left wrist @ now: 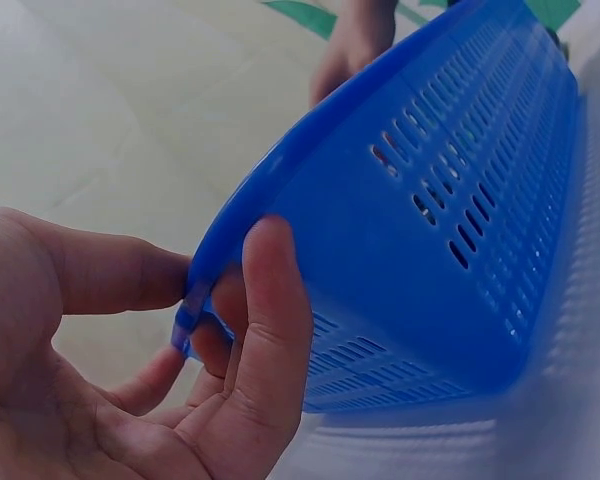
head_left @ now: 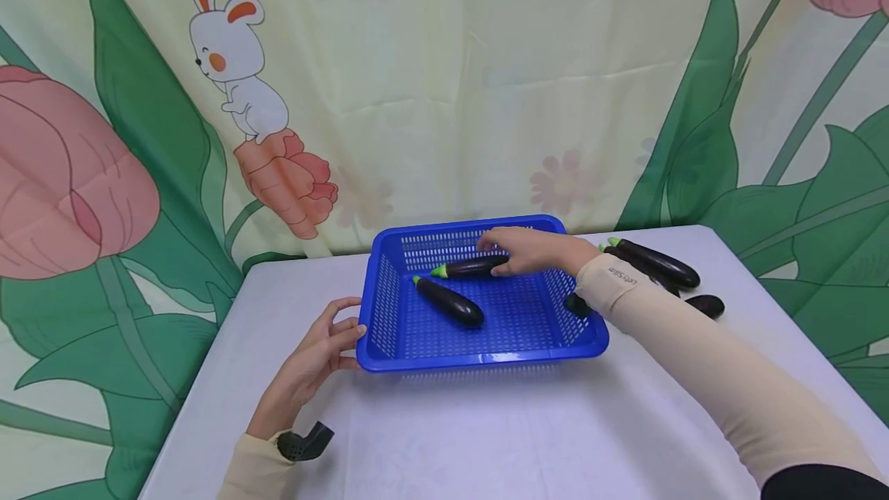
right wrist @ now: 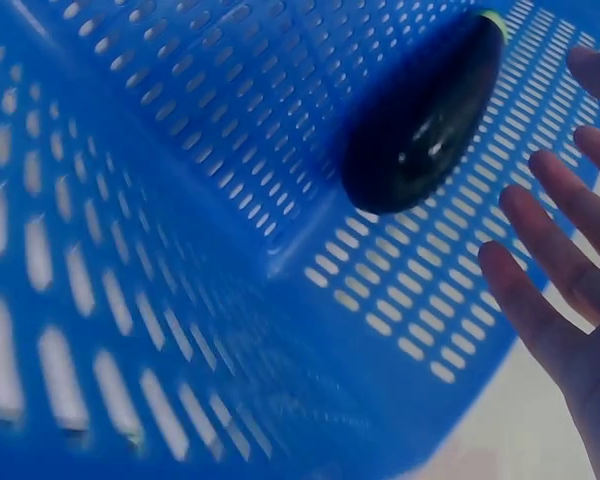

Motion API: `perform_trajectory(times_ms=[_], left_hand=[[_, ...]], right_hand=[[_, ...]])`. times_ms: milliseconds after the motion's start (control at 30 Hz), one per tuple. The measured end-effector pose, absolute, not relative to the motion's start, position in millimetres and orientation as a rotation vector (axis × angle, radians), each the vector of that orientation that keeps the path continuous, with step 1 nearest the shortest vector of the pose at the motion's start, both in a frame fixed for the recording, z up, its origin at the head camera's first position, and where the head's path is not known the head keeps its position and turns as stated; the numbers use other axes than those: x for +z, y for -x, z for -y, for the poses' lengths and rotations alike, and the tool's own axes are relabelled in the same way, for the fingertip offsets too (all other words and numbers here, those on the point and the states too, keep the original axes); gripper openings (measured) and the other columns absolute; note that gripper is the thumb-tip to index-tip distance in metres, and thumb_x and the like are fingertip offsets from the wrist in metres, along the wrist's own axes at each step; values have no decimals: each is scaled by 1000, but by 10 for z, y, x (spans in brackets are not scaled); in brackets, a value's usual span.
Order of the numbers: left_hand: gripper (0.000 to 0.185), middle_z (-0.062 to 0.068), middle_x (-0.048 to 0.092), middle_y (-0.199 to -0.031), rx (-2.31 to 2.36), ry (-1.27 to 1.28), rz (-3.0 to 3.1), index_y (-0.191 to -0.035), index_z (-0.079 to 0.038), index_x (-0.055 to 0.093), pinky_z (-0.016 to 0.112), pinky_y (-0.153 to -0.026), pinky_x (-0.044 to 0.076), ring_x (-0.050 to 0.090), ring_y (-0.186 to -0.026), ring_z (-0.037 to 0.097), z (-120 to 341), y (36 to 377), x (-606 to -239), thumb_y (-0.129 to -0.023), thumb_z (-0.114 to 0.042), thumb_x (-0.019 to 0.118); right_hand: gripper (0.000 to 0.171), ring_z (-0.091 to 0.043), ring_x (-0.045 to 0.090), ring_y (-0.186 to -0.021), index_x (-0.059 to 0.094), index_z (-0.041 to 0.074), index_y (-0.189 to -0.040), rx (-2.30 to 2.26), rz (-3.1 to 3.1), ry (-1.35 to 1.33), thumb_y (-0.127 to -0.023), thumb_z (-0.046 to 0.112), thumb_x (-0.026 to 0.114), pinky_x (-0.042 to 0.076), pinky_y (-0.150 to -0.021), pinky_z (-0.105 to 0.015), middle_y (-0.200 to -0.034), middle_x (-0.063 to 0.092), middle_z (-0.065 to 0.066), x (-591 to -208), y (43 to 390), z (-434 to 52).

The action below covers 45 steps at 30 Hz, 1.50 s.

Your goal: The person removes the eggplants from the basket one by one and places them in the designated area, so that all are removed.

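A blue perforated basket (head_left: 479,361) (left wrist: 430,230) (right wrist: 180,200) stands on the white table (head_left: 486,438). Two dark purple eggplants lie in it: one near the middle (head_left: 451,302), another (head_left: 475,268) (right wrist: 430,120) by the far wall. My right hand (head_left: 528,251) (right wrist: 560,250) hovers over the stem-free end of the far eggplant, fingers straight and apart from it in the right wrist view. My left hand (head_left: 326,349) (left wrist: 180,330) holds the basket's near-left corner, thumb on the rim and fingers against the outer wall.
Right of the basket, more eggplants lie on the table: one long one (head_left: 656,262), one behind my forearm (head_left: 704,305), and a dark end (head_left: 576,305) by the basket wall. A printed curtain hangs behind the table.
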State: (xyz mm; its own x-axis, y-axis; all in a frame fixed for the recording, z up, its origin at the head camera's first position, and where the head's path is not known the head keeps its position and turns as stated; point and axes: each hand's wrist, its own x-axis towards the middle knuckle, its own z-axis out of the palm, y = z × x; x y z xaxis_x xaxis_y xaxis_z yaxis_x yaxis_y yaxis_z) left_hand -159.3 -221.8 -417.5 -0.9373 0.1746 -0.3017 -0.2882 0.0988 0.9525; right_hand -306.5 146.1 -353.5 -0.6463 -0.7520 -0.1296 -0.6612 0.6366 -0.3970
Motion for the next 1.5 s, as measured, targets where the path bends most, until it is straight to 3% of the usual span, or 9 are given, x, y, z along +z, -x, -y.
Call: perform_trajectory(times_ms=[367,633,1000,1333,1500], left_hand=[[70,7,70,-120,1911,120,-2047,-159,-14,21,36,-80,65,77,-98,21,2217,1592,-4173,-104,-23,63],[68,8,70,-122,1905,140,-2047,-158,-16,23,36,-80,65,77,-99,22,2217,1597,-4198,-104,-23,64],[71,10,70,-123,1910,115,-2042,-160,-14,21,37,-80,65,77,-99,21,2219,1593,-4187,-104,-23,64],[71,7,70,-119,1917,106,-2038,-159,-13,21,36,-79,65,76,-97,21,2227,1591,-4197,-104,-22,64],[71,10,70,-122,1919,111,-2041,-159,-14,21,36,-79,65,77,-98,22,2224,1589,-4194,-104,-22,64]], right_hand=[[50,-40,57,-133,56,-7,-140,-366,-2596,1175,-96,11,70,43,-117,-54,-139,62,-24,-3709,3172,-1313],[47,-35,63,-121,58,-3,-138,-256,-2622,1138,-95,10,73,50,-110,-51,-131,65,-22,-3764,3139,-1273],[48,-34,62,-122,61,2,-138,-151,-2699,1077,-95,17,75,51,-110,-50,-130,63,-17,-3814,3163,-1225],[35,-26,63,-99,71,3,-123,-65,-2732,1088,-92,19,78,56,-94,-44,-118,64,-15,-3893,3167,-1155],[32,-28,61,-100,72,6,-119,-8,-2757,1070,-91,20,79,55,-92,-47,-114,63,-14,-3896,3132,-1123]])
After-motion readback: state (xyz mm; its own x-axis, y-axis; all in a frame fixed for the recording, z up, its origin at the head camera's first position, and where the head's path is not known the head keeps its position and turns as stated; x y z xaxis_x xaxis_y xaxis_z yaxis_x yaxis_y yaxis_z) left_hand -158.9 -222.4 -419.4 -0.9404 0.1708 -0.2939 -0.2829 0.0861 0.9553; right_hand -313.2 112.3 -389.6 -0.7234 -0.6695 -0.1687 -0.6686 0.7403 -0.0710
